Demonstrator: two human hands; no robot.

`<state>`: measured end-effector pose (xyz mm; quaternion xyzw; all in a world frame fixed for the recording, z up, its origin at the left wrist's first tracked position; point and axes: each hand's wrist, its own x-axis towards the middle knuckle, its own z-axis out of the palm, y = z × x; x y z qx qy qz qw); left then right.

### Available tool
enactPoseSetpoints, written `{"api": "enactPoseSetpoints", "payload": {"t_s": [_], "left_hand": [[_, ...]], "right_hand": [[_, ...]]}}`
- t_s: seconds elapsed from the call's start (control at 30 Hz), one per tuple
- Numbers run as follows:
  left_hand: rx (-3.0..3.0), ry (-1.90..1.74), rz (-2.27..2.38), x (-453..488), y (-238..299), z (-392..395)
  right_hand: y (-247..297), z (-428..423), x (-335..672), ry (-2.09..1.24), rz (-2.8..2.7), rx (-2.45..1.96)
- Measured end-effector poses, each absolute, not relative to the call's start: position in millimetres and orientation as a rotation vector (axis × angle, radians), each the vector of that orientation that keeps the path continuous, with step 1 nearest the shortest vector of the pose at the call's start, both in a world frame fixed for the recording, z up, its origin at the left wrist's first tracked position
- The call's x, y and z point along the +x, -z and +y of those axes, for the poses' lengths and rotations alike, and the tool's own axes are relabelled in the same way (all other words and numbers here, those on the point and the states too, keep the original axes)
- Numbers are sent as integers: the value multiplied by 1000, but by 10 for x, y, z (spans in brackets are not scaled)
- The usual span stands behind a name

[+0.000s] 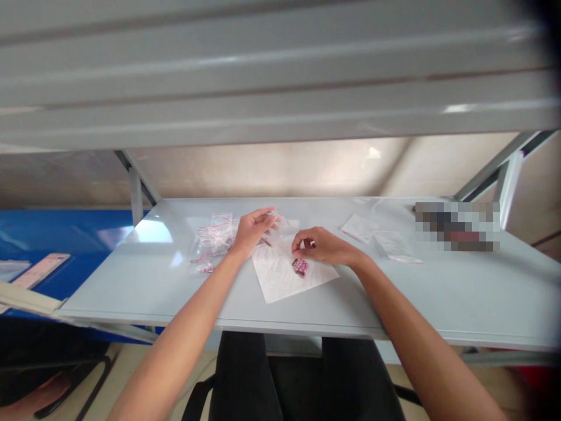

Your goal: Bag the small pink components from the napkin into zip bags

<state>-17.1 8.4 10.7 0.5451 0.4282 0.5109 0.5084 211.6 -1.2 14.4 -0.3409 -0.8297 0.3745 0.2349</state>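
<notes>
L fingers pressed together by baggies, R fingers curled above pink blister pack.

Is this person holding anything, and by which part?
It cannot be told: the left hand and right hand have fingertips curled together, hiding anything small. The pink pill blister pack lies unheld on the white sheet.

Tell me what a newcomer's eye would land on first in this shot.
The left hand and right hand draw the eye at the middle of the pale grey table, the left beside clear plastic bags, the right over a white sheet near a pink blister pack. A grey metal shelf fills the top of the view.
</notes>
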Motion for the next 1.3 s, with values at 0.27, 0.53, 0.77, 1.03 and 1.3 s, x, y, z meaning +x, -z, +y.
{"api": "enactPoseSetpoints", "payload": {"t_s": [0.27, 0.53, 0.77, 1.03, 1.3], "left_hand": [[1396, -1050, 944, -145, -106, 60], [1416, -1047, 962, -140, -151, 26], [1394, -1125, 1000, -134, -135, 64], [1451, -1249, 943, -177, -75, 151], [1450, -1047, 981, -210, -56, 184]], "right_hand": [[-178, -19, 2024, -880, -1790, -894], [-126, 19, 1971, -790, -1718, -906], [-134, -43, 1884, -761, -1854, -914], [-72, -4, 1882, -873, -1657, -877], [-103, 63, 1952, -768, -1474, -932]]}}
